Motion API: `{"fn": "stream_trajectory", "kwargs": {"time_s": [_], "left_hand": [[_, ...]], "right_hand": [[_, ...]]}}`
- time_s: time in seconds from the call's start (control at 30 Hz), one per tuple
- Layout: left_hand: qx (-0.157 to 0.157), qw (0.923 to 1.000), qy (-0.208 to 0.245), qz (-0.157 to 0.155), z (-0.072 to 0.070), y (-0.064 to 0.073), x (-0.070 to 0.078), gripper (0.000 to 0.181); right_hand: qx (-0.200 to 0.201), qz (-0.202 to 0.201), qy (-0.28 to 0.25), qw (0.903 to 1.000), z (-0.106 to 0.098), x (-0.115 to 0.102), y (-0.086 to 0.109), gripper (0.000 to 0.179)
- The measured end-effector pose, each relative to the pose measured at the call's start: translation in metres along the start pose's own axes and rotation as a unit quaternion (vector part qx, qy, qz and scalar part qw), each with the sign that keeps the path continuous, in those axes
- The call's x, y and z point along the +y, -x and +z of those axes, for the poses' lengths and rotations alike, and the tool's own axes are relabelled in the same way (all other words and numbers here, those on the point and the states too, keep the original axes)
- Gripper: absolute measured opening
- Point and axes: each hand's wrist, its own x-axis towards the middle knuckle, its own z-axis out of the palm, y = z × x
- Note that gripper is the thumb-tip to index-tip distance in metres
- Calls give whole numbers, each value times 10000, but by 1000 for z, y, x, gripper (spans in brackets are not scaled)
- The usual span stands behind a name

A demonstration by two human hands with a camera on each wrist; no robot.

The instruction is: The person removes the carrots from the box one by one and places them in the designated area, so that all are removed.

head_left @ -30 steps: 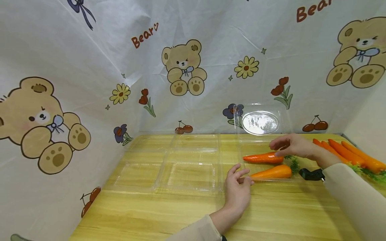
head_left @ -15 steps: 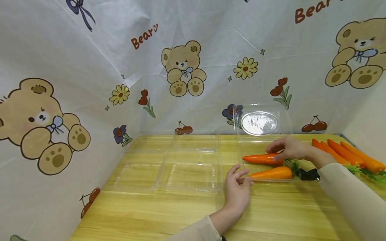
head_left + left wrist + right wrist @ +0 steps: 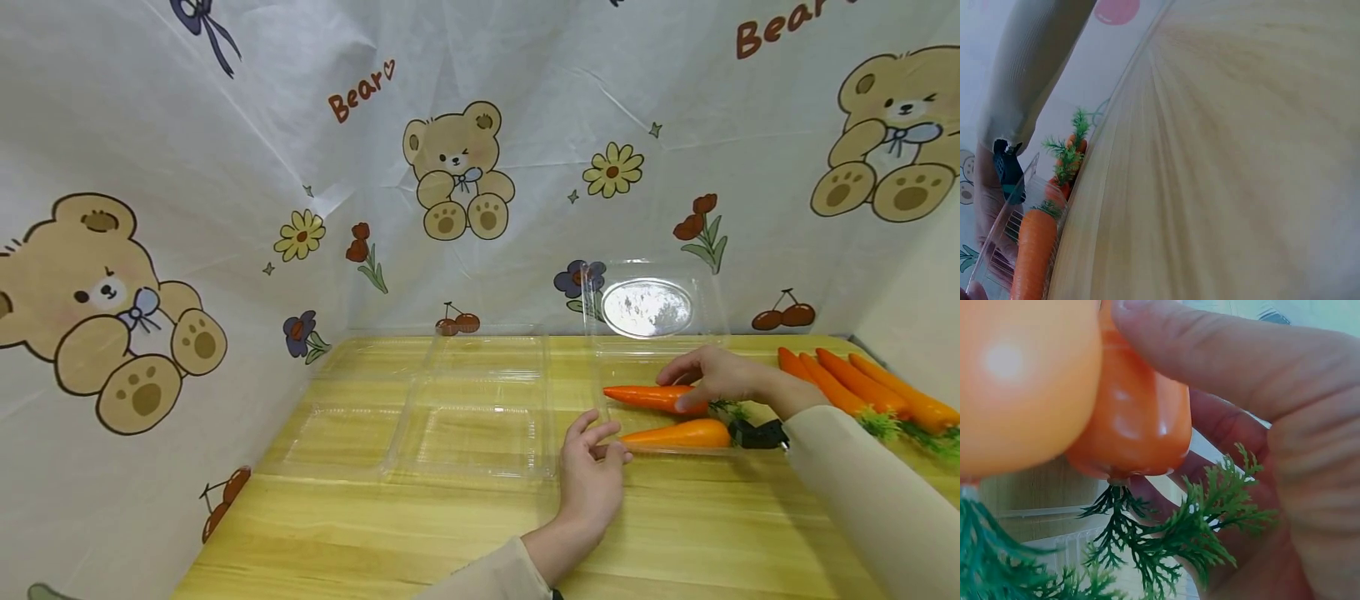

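An orange-red carrot [image 3: 641,398] with a green top lies in a clear plastic container [image 3: 667,451] at the right of the head view. My right hand [image 3: 723,379] grips this carrot near its thick end, thumb on the near side. In the right wrist view the thumb lies against the carrot [image 3: 1141,419] and its leafy top hangs below. A lighter orange carrot [image 3: 686,434] lies at the front of the same container. My left hand [image 3: 592,475] holds the container's front left corner between thumb and fingers. The container's hinged lid [image 3: 648,304] stands raised behind.
Several more carrots [image 3: 870,383] with green tops lie at the table's right. Clear plastic containers [image 3: 480,475] stand at the left on the wooden table [image 3: 450,533]. A bear-printed cloth [image 3: 525,125] rises behind and at the sides.
My right hand has moved slightly left and its fingers have come down around the rear carrot, which has shifted a little. My left hand has stayed at the container's corner.
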Motion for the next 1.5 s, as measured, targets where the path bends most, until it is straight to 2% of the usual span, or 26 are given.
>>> {"fn": "stream_trajectory", "kwargs": {"time_s": [0.5, 0.7, 0.9, 1.13, 1.37, 1.5], "left_hand": [[41, 10000, -50, 2, 1, -1, 1, 34], [51, 10000, -22, 16, 2, -2, 1, 36], [84, 9999, -65, 0, 2, -1, 1, 29], [91, 9999, -94, 4, 1, 0, 2, 32], [121, 9999, -97, -28, 0, 2, 2, 25], [142, 9998, -117, -19, 0, 2, 3, 25]], "right_hand": [[-106, 103, 31, 9999, 2, 4, -2, 51], [-94, 144, 39, 9998, 1, 0, -1, 48], [69, 113, 92, 9999, -1, -6, 4, 47], [349, 189, 90, 9992, -1, -8, 11, 51], [768, 132, 381, 9962, -2, -13, 15, 51], [1077, 234, 269, 9935, -5, -22, 19, 53]]}}
